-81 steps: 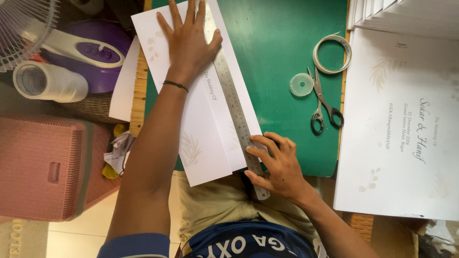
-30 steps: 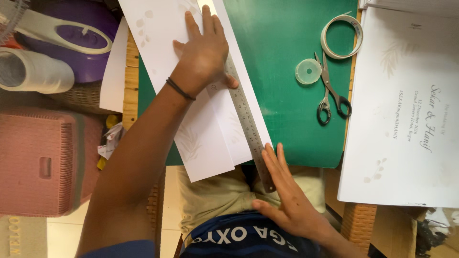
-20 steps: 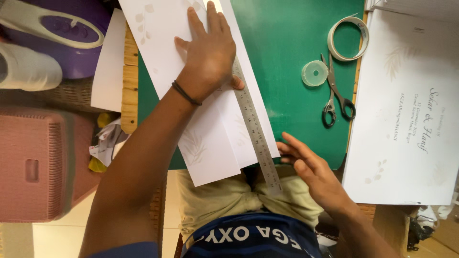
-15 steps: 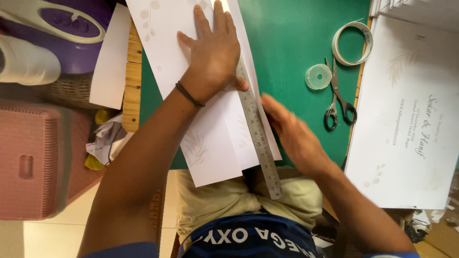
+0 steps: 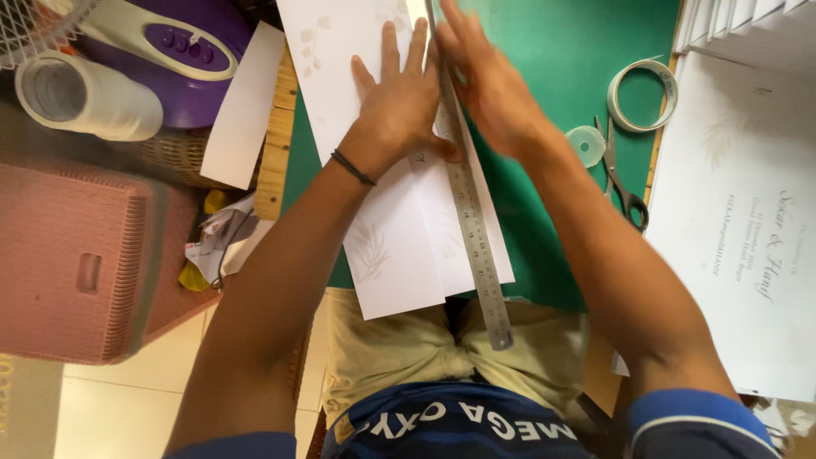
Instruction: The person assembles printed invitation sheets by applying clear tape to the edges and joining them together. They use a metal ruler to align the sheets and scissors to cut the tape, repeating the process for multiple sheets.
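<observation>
A long white card sheet with faint leaf prints lies on a green cutting mat, its near end hanging over the table edge above my lap. A steel ruler lies lengthwise along the sheet's right side. My left hand, with a dark band at the wrist, presses flat on the sheet, thumb against the ruler. My right hand rests on the ruler's far part, fingers spread along its right edge; it is blurred and I see nothing gripped in it.
Scissors, a small clear tape roll and a larger tape ring lie on the mat's right. Printed white cards sit at the right. At left are a pink basket, a purple appliance and a white roll.
My right hand left the ruler's near end by my lap and slid up along the ruler to its far part. My left hand stayed pressed on the sheet.
</observation>
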